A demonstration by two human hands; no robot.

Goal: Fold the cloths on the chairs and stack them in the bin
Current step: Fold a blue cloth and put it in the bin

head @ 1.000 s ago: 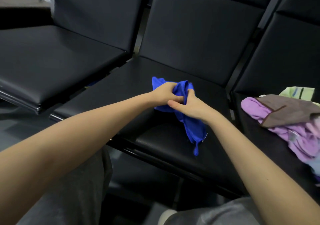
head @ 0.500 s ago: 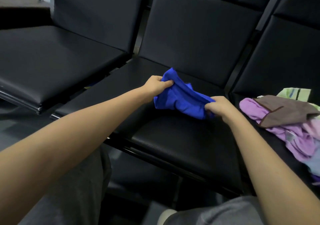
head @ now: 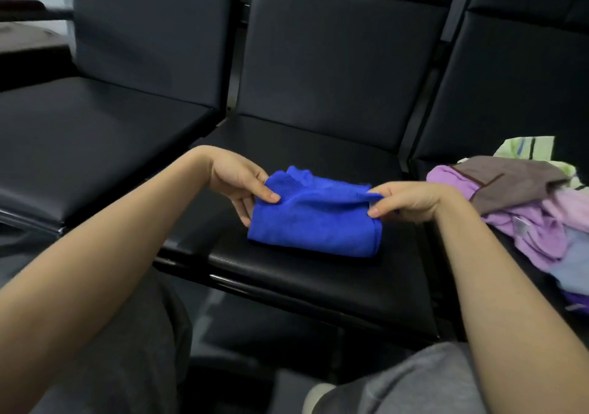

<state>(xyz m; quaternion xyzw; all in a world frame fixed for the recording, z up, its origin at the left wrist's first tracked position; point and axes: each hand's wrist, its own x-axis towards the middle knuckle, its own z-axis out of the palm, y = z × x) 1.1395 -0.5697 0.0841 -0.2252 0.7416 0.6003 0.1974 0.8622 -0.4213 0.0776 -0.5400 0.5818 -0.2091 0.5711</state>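
A bright blue cloth (head: pixel 314 219) lies spread across the middle black chair seat (head: pixel 318 279), doubled over, its lower fold resting on the cushion. My left hand (head: pixel 237 179) pinches its left edge between thumb and fingers. My right hand (head: pixel 406 201) pinches its right edge the same way. The cloth is stretched flat between both hands. No bin is in view.
A heap of cloths (head: pixel 526 209) in purple, brown, pale green and light blue lies on the right chair. The left chair seat (head: pixel 95 146) is bare. Chair backs rise behind. My grey-trousered knees sit below the seat's front edge.
The blue cloth was bunched between my hands close together. My hands have drawn apart, pulling it out wide and laying it flat on the seat.
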